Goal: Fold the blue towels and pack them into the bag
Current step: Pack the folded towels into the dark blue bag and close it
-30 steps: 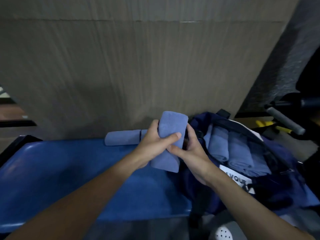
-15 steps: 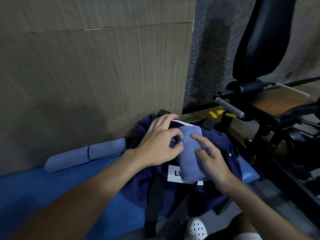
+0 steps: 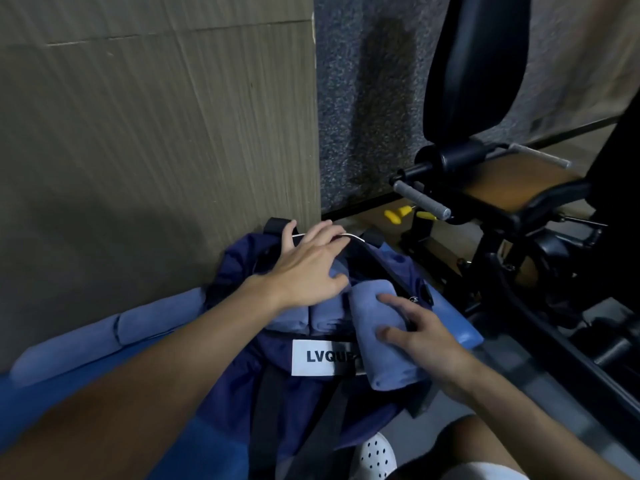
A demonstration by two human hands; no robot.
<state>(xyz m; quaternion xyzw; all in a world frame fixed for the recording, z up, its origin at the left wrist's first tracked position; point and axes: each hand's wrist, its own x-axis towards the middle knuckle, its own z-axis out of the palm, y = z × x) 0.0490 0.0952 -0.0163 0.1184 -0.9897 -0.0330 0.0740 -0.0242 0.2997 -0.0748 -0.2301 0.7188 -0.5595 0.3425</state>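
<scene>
On my feed both arms come in bare from the near edge: the left arm (image 3: 156,375) looms broad and close to the lens, and the right arm (image 3: 519,410) looks slimmer at the near right. The left hand (image 3: 304,268) and right hand (image 3: 426,337) are bare as well. At the near edge I see a white clog (image 3: 375,457) dotted with round holes and a bare knee (image 3: 464,438) to its right. Below the knee is a strip of white cloth (image 3: 485,472); I cannot tell what garment it is.
</scene>
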